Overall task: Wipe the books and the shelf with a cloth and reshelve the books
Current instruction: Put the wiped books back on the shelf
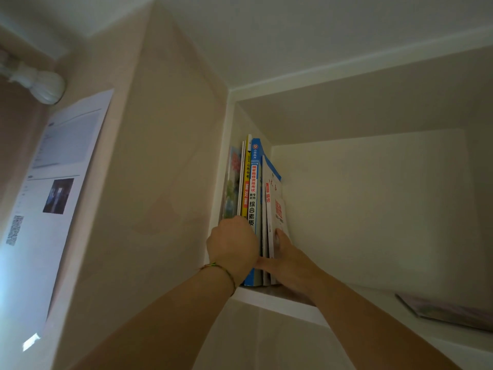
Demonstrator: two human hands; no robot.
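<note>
Both hands up in the cream shelf niche [266, 295], left hand [234, 244] curled over the spines and right hand [286, 256] grasping the outer cover of the upright colourful paperback books [253, 198] against the left wall; best squeezed together, bases level.

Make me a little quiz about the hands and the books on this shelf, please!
1. True or false: the books stand upright at the left end of the shelf.
2. Which hand wears a wrist string: A left, B right?
3. What touches the white and red book?

Key: 1 true. 2 A, the left hand. 3 The right hand.
</note>
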